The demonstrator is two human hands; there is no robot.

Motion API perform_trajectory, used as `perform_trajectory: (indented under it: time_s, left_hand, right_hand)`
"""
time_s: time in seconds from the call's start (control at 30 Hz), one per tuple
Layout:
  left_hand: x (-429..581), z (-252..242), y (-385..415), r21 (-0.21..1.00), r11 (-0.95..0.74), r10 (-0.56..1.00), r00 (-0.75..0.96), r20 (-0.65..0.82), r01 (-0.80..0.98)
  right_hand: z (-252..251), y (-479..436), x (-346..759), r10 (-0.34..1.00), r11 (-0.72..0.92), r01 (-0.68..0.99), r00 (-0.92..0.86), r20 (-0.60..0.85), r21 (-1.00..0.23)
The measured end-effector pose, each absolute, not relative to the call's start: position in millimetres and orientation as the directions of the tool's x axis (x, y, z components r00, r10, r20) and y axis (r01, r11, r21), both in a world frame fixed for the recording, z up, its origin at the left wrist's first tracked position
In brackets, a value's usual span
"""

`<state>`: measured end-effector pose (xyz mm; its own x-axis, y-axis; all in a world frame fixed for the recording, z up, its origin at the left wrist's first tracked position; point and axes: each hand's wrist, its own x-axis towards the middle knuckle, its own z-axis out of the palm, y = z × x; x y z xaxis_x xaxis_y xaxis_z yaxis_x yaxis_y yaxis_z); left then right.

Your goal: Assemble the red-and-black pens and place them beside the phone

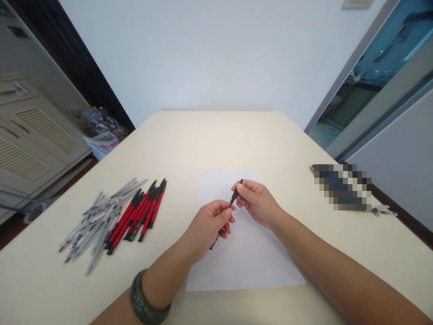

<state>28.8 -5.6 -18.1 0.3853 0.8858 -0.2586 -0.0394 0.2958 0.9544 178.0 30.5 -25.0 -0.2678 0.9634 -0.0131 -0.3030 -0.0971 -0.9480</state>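
Note:
Both of my hands hold one black pen (234,195) above a white sheet of paper (243,253). My left hand (209,225) is closed round the pen's lower barrel, whose tip pokes out below the fingers. My right hand (257,202) pinches the pen's upper end, where the cap is. A green bangle (147,300) sits on my left wrist.
On the cream table (216,140), to the left, lie several red pens with black caps (138,215) and beside them a heap of clear grey pens (98,221). A blurred dark object (341,186) rests near the right edge. Cabinets and bags stand at the far left.

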Motion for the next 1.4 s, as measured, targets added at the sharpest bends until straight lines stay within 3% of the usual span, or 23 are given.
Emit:
perform_trajectory:
  time_s: [0.33,0.6,1.07,1.17,1.27,1.33,1.4]
  left_hand:
    - [28,-18,-2,0.947,0.321,0.892,0.346,-0.291,-0.031]
    - [25,-20,-1,0.959,0.277,0.902,0.329,-0.279,0.054]
    - [21,-26,4,0.96,0.275,0.925,0.255,-0.281,0.06]
    - [21,-30,6,0.949,0.316,0.925,0.217,-0.311,0.012]
    - [20,-33,8,0.944,0.33,0.925,0.202,-0.322,-0.004]
    - [19,-35,8,0.943,0.333,0.925,0.198,-0.324,-0.011]
    - [19,-36,8,0.942,0.336,0.924,0.2,-0.326,-0.016]
  right_hand:
    - [-25,35,182,0.985,-0.122,-0.329,-0.155,-0.074,-0.936]
    - [-22,31,180,0.972,-0.14,-0.309,-0.226,-0.07,-0.941]
    - [-22,47,202,0.993,-0.115,-0.361,-0.07,-0.095,-0.925]
    - [-25,51,211,0.99,-0.125,-0.145,-0.084,-0.113,-0.982]
    - [-30,54,214,0.985,-0.128,0.209,-0.087,-0.149,-0.969]
    - [-34,55,214,0.987,-0.086,0.474,-0.081,-0.14,-0.877]
    - [-37,54,212,0.991,0.0,0.712,-0.092,-0.093,-0.702]
